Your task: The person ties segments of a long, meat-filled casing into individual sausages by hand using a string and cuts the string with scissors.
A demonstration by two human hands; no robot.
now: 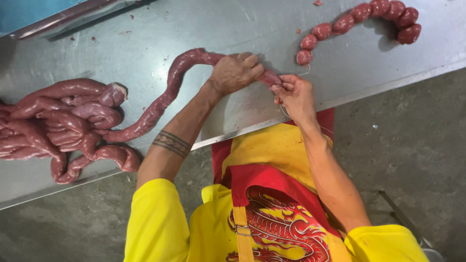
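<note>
A long dark red filled sausage casing [160, 104] snakes across the steel table [136, 43] from a coiled heap [58, 126] at the left. My left hand [235, 73] is closed over the casing near its right end. My right hand [293, 94] pinches the casing's tip just right of the left hand, with a thin white string looping by its fingers. A chain of short tied round links [359, 22] lies at the upper right, apart from both hands.
The table's front edge [369, 90] runs diagonally just below my hands. Small meat scraps dot the steel surface. Beneath the table is a grey concrete floor [417, 145]. A blue surface [29, 12] shows at the upper left.
</note>
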